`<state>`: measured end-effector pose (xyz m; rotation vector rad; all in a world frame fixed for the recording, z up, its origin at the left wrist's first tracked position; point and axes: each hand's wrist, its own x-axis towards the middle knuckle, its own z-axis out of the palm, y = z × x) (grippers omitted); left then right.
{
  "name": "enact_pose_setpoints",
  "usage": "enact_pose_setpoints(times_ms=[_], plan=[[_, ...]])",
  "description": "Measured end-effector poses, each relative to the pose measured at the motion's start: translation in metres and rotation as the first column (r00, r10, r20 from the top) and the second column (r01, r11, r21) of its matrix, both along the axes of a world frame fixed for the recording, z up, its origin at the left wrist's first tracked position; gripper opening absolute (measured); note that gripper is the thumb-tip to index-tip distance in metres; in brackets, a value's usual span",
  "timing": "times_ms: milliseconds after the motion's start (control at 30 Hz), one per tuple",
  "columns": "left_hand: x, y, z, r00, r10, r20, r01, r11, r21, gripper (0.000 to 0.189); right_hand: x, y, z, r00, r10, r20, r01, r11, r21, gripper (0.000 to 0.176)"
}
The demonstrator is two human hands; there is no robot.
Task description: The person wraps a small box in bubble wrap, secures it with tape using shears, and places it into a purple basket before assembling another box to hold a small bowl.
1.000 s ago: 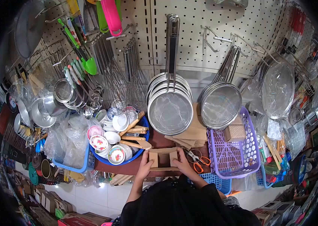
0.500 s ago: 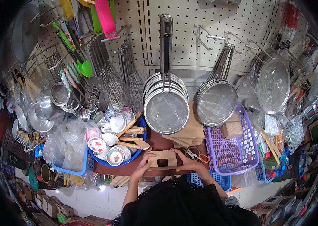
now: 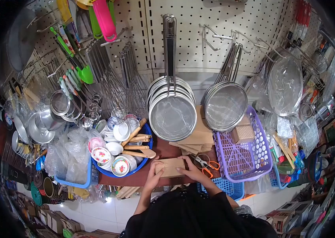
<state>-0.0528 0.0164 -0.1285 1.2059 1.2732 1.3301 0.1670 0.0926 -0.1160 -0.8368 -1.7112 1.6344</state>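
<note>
A small brown cardboard box [image 3: 170,167] is held between both hands over the front of the reddish-brown table [image 3: 163,148]. My left hand [image 3: 153,177] grips its left end, thumb on the near face. On the right end, my right hand [image 3: 191,171] presses with the thumb on the same face. Scissors [image 3: 210,166] with orange handles lie just right of my right hand. Beyond the box, flat brown cardboard pieces [image 3: 195,143] are stacked beneath the hanging strainers [image 3: 173,118].
At left, a blue basin [image 3: 148,131] holds small dishes and wooden-handled tools, beside a light-blue basket [image 3: 76,181] of clear plastic bags. A purple basket [image 3: 234,177] with a brown box [image 3: 243,135] stands right. Whisks [image 3: 133,67] and more strainers [image 3: 226,106] hang from the pegboard [image 3: 191,43].
The dark opening seen in the box's face is now covered, and both thumbs have moved inward onto that face. The whole view has shifted slightly.
</note>
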Motion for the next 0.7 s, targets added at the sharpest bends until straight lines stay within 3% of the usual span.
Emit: enact_pose_setpoints(times_ms=[267, 367, 467, 567, 600, 700], plan=[[-0.002, 0.003, 0.008, 0.999, -0.022, -0.041, 0.023, 0.999, 0.032, 0.026, -0.008, -0.007, 0.003, 0.997, -0.061, -0.039, 0.058, 0.995, -0.084, 0.049], [-0.007, 0.006, 0.007, 0.997, 0.008, -0.079, -0.004, 0.999, 0.050, 0.026, -0.014, -0.002, -0.007, 0.995, -0.069, -0.069, 0.066, 0.997, -0.042, 0.049], [-0.006, 0.007, 0.016, 0.994, 0.084, -0.075, -0.085, 0.996, -0.010, 0.025, -0.019, 0.006, 0.006, 0.998, -0.069, 0.011, 0.069, 0.997, 0.045, 0.050], [-0.007, 0.006, 0.026, 0.920, 0.175, -0.349, -0.136, 0.982, 0.134, 0.025, -0.027, 0.007, -0.001, 0.992, -0.127, -0.023, 0.128, 0.984, 0.120, 0.052], [-0.006, 0.004, 0.031, 0.874, 0.206, -0.441, -0.158, 0.977, 0.143, 0.029, -0.027, 0.006, 0.001, 0.988, -0.152, 0.007, 0.146, 0.963, 0.226, 0.054], [0.000, -0.003, 0.032, 0.874, 0.287, -0.392, -0.238, 0.957, 0.168, 0.034, -0.017, -0.001, 0.009, 0.966, -0.257, 0.019, 0.242, 0.930, 0.277, 0.054]])
